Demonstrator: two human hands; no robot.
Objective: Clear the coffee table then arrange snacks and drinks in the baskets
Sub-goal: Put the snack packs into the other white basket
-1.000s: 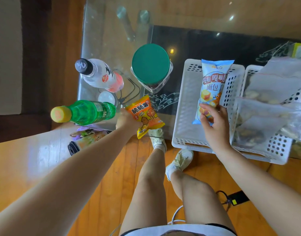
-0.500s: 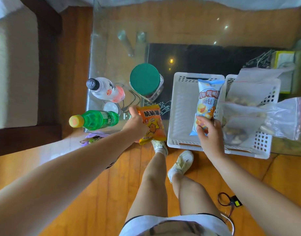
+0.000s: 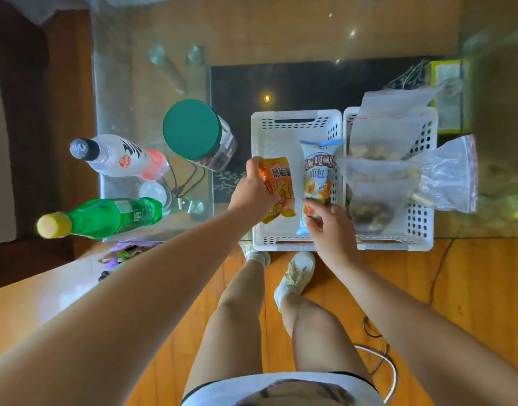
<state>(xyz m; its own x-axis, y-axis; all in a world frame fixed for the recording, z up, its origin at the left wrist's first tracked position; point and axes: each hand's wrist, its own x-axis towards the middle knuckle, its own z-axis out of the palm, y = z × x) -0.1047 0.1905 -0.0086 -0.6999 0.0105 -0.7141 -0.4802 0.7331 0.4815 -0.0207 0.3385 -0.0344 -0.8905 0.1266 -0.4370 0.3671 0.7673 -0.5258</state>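
Two white perforated baskets stand side by side at the glass coffee table's near edge. Over the left basket (image 3: 281, 133), my left hand (image 3: 251, 191) grips an orange snack packet (image 3: 278, 186). Beside it, my right hand (image 3: 328, 227) pinches the lower end of a blue bread-snack packet (image 3: 319, 171), held upright along the basket's right wall. The right basket (image 3: 418, 221) holds several clear zip bags (image 3: 383, 136) of snacks. A green soda bottle (image 3: 111, 216), a clear drink bottle (image 3: 120, 158) and a green-lidded jar (image 3: 193, 130) stand on the table to the left.
The glass coffee table (image 3: 134, 83) has a dark patterned panel (image 3: 310, 86) behind the baskets. A yellow-edged box (image 3: 446, 95) sits at the far right. A small round white object (image 3: 152, 191) and cables lie between the bottles. My legs and shoes stand on the wooden floor below.
My left hand carried the orange packet rightward from the table's edge to over the left basket. My right hand lowered the blue packet deeper into that basket.
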